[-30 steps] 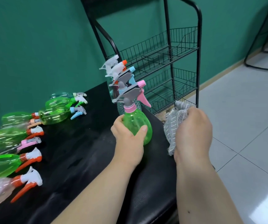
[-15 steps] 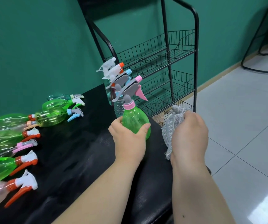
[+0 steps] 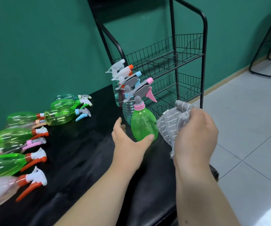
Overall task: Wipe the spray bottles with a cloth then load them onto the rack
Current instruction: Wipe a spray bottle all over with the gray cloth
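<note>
Left hand (image 3: pixel 128 142) slack, fingers spread, only the thumb touching the base of the green bottle (image 3: pixel 143 126); right hand (image 3: pixel 196 136) bunched tight round the grey cloth (image 3: pixel 170 124), just beside the bottle's right flank. Bottle stands upright on the black table (image 3: pixel 82 160), at the front of a close row of upright bottles (image 3: pixel 128 110) beside the rack (image 3: pixel 204 62). I reckon a wipe against so loose a hold could tip it into the row or off the table's edge. Rack baskets: nothing in them that I can see; the bottle shows no liquid level.
</note>
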